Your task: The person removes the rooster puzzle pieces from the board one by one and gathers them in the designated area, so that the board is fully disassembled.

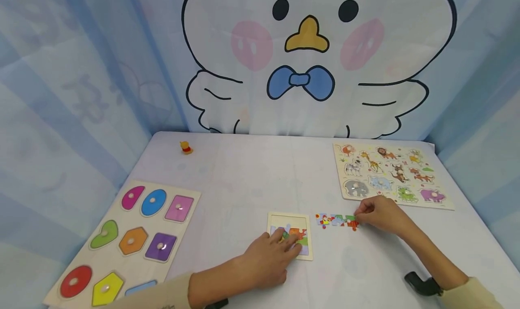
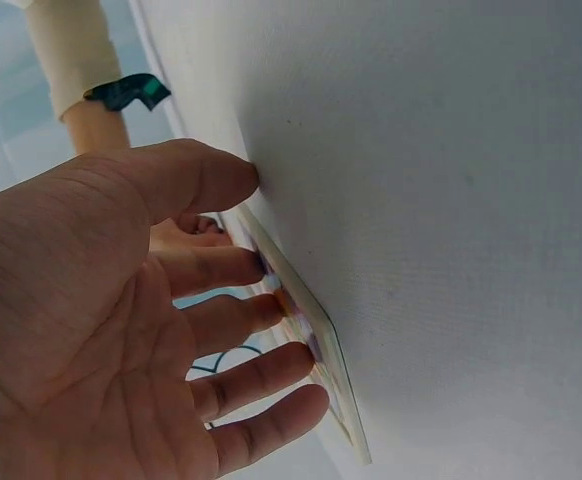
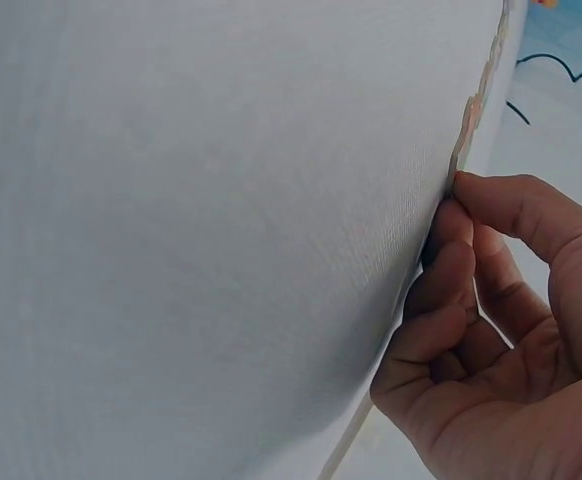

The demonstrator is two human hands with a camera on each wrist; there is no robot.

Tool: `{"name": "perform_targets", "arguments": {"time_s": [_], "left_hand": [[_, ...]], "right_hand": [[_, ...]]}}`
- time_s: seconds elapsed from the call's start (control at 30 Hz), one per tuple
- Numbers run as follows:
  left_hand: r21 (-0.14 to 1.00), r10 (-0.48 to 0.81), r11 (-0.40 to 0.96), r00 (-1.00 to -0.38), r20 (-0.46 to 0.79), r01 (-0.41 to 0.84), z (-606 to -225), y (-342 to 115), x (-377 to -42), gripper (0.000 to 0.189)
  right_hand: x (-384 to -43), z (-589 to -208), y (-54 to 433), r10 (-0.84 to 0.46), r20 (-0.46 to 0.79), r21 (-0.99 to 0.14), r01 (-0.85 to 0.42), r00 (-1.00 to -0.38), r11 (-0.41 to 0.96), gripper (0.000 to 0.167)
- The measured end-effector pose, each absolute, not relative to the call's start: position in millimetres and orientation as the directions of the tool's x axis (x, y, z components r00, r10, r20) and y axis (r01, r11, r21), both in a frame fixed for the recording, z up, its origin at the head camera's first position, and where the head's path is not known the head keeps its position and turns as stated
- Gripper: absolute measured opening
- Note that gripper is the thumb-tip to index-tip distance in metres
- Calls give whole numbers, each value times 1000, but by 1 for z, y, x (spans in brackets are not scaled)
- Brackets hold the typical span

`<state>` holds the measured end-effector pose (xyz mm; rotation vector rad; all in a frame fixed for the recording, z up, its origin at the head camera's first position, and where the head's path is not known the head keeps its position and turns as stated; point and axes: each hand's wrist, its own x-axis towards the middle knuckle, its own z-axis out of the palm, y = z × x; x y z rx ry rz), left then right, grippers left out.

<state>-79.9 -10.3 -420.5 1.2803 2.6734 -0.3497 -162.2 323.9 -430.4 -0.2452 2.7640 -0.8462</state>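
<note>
A small wooden jigsaw tray (image 1: 290,214) lies at the front middle of the table, with colourful pieces fitted in its lower part. My left hand (image 1: 268,257) rests its spread fingertips on those pieces, and the left wrist view shows the fingers nearly straight over the tray's edge (image 2: 316,315). To the right of the tray lies a short row of loose jigsaw pieces (image 1: 337,220). At the row's right end, my right hand (image 1: 379,214) pinches a jigsaw piece (image 3: 463,150) between thumb and forefinger, low at the tabletop. The fingers hide part of that piece.
A knob puzzle board of coloured shapes (image 1: 134,266) lies at the left, partly under the left sleeve. An animal puzzle board (image 1: 390,176) lies at the back right, just beyond the right hand. A tiny red and yellow figure (image 1: 185,147) stands near the far left edge.
</note>
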Motion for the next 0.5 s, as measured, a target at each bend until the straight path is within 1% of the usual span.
{"name": "perform_targets", "arguments": {"time_s": [0.27, 0.5], "left_hand": [[-147, 762, 598, -616, -202, 788, -424, -13, -76, 63], [-126, 763, 604, -616, -193, 787, -423, -15, -72, 58]], "right_hand": [[-162, -429, 321, -238, -155, -543, -119, -959, 832, 4], [-160, -424, 322, -254, -148, -525, -142, -956, 839, 4]]}}
